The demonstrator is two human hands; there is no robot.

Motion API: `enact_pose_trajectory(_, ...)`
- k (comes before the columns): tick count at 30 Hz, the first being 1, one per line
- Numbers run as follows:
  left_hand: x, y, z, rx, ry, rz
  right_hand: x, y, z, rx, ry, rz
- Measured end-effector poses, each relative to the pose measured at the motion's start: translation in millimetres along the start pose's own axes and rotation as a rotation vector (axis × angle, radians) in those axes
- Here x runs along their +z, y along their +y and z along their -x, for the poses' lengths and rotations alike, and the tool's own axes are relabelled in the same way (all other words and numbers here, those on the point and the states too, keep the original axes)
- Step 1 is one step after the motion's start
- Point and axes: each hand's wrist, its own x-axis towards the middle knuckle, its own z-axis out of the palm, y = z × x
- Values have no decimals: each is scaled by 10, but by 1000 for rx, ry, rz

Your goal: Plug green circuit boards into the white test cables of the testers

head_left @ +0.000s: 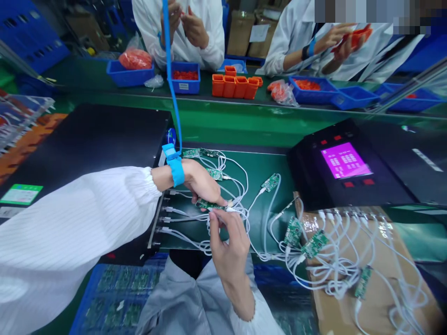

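Observation:
My left hand (199, 180), with a blue wrist strap (175, 164) on its wrist, holds a small green circuit board (208, 204) just above the green mat (265, 164). My right hand (226, 239) pinches the plug end of a white cable (233, 209) right at the board's edge. Several more green boards lie on the mat, such as the one (271, 182) to the right, each joined to white cables. The cables run from ports on the side of a black box (104, 139) at the left.
A second black tester (349, 167) with a lit pink screen stands at the right. A brown board (370, 274) carries more boards and tangled cables. A blue tray (118, 288) of boards sits below. Across the bench, two people in white coats handle orange parts beside blue bins (185, 77).

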Motion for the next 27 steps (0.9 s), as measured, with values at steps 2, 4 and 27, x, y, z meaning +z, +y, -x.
enact_pose_trajectory(2,15,26,-1,-104,45,-45,-3,-15,-49,-63,31,28)
enact_pose_trajectory(4,26,56,1,-163,50,-75,10,-26,-62,-85,50,10)
enact_pose_trajectory(27,83,81,0,-40,83,-15,142,-107,-35,-80,11,17)
